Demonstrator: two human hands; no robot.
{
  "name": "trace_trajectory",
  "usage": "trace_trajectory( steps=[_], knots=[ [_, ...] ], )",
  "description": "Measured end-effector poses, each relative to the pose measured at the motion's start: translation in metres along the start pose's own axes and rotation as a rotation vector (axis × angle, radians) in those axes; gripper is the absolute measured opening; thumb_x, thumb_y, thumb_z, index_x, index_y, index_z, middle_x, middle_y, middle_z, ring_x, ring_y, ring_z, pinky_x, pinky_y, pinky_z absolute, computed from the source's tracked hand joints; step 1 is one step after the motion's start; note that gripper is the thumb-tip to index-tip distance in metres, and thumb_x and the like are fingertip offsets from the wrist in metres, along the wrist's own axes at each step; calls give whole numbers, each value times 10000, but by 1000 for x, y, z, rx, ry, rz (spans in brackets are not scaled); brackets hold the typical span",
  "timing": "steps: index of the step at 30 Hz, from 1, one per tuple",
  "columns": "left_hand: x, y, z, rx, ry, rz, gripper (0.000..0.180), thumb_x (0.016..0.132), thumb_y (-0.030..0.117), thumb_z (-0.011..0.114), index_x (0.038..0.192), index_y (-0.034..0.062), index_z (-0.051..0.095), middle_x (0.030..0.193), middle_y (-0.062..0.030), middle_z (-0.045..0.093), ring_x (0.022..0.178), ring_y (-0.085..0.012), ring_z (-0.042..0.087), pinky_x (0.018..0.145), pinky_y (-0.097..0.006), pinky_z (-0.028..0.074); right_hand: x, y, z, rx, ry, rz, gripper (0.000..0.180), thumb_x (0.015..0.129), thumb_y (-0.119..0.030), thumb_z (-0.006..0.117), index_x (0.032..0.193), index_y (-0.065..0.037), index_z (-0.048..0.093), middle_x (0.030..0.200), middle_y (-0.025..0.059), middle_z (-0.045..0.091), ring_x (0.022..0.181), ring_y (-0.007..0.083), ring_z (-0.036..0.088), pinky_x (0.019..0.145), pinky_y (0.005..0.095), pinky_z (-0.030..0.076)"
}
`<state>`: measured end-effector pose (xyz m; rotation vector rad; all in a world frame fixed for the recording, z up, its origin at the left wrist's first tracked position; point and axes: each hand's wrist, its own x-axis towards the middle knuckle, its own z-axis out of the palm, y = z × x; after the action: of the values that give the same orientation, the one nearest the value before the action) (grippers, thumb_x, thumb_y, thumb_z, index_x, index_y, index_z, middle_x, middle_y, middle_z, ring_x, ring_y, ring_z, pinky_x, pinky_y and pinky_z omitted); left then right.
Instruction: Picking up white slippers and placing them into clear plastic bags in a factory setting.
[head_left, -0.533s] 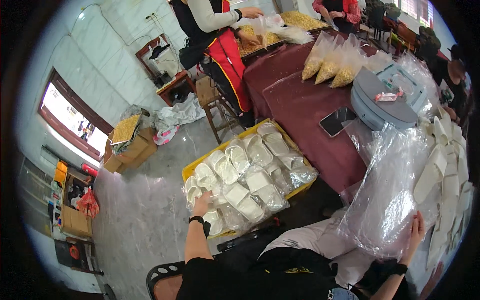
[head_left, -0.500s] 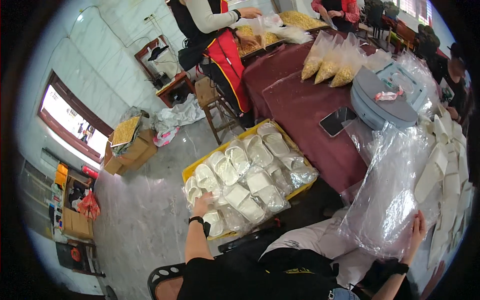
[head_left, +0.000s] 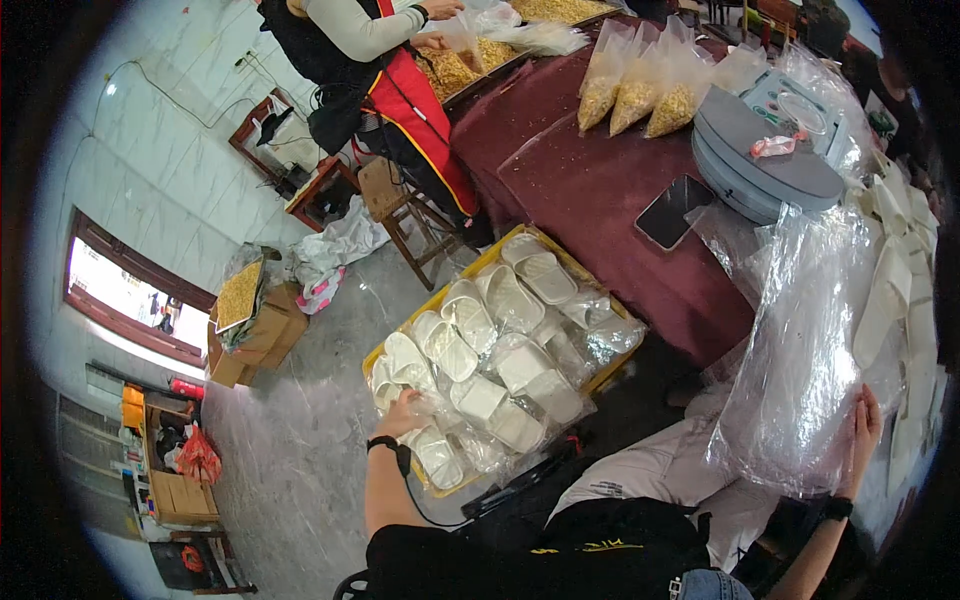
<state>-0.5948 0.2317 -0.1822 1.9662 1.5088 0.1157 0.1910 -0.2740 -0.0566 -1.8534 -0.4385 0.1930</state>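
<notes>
At the left edge of a yellow crate (head_left: 605,378), my left hand (head_left: 402,412) has its fingers curled on the clear wrap of bagged white slippers (head_left: 440,455). Its fingertips are partly hidden against the wrap. More pairs of white slippers (head_left: 508,298) in clear bags fill the crate. On the right, my right hand (head_left: 862,440) rests with fingers stretched out along the edge of a stack of clear plastic bags (head_left: 790,370). Loose white slippers (head_left: 880,300) lie just beyond that stack.
A dark red tablecloth (head_left: 570,190) bears a phone (head_left: 672,212), a grey round-ended device (head_left: 755,150) and bags of yellow pieces (head_left: 635,100). Another person (head_left: 370,70) works at a yellow-filled tray (head_left: 450,75). A wooden stool (head_left: 385,190) stands beyond the crate.
The view has shifted, and the other person now appears farther left. My left hand stays at the bagged slippers. My right hand is still by the clear bags, its fingers now farther along their edge.
</notes>
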Motion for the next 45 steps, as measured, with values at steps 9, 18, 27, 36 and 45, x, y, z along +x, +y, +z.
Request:
trace_trajectory(
  steps=[9,18,27,36,45],
  knots=[
    [19,66,-19,94,128,-134,912,707,632,795,1410,141,485,1538,-200,324,1456,-468,202,1122,-719,131,-7,-15,10,-18,0,34,351,1036,-140,558,1355,3,586,1260,41,616,1138,111,578,981,216,440],
    [29,229,47,463,-21,66,1020,688,633,795,1552,410,302,1684,-109,-35,1473,-552,-105,1008,-851,12,-1,1,-2,50,13,53,321,1030,-109,552,1323,9,608,1181,23,635,1020,85,577,871,198,450],
    [50,216,105,326,-168,10,1084,641,748,743,1559,457,244,1682,-122,-57,1454,-555,-190,1008,-849,-25,-11,-20,14,-112,46,1,326,1007,-94,582,1316,5,616,1101,5,644,949,71,569,802,194,437],
    [56,221,102,433,-251,-35,1122,670,791,695,1582,444,141,1676,-115,-111,1455,-548,-194,1021,-848,21,-15,-25,23,-36,59,-16,268,995,-99,604,1245,-14,652,954,-55,603,737,7,453,621,173,346],
    [33,232,85,381,-163,11,1086,676,746,729,1571,447,191,1680,-126,-46,1483,-528,-111,1064,-817,51,-17,-36,26,-1,11,-33,257,994,-98,602,1229,-14,664,902,-64,597,693,8,443,587,169,327]
  ],
)
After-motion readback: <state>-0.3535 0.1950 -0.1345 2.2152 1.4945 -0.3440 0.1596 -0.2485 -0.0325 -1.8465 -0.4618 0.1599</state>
